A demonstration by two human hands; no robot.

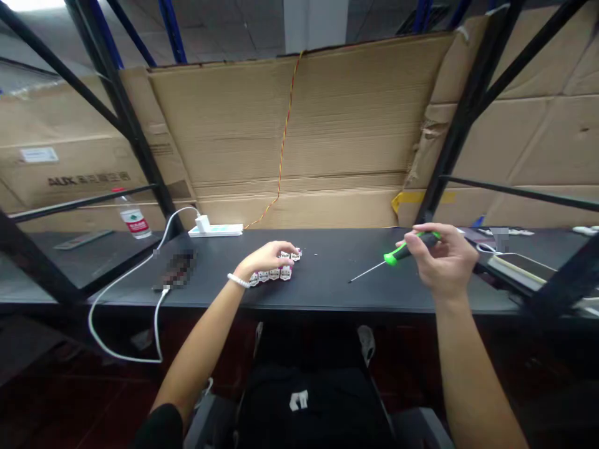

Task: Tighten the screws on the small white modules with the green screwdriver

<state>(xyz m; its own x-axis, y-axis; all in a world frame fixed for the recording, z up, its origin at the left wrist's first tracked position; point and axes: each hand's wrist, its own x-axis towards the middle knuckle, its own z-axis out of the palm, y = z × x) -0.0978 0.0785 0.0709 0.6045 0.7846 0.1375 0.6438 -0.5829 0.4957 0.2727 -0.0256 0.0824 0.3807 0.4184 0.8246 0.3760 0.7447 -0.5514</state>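
My right hand [442,259] grips a screwdriver [401,251] with a black and bright green handle. Its thin metal shaft slants down to the left, the tip close over the black tabletop. My left hand [269,259], with a white beaded bracelet at the wrist, reaches over several small white blocks [285,273] with purplish bits, standing in a row. Between its thumb and fingers shows another small white block [296,254], apparently grasped. The palm hides part of the group.
At the back left lies a white power strip [218,231] with a plugged-in charger; its white cable loops over the front edge to a blurred dark device [175,271]. A water bottle [134,215] stands left. Black metal posts [461,118] frame the table; cardboard [346,137] walls its back.
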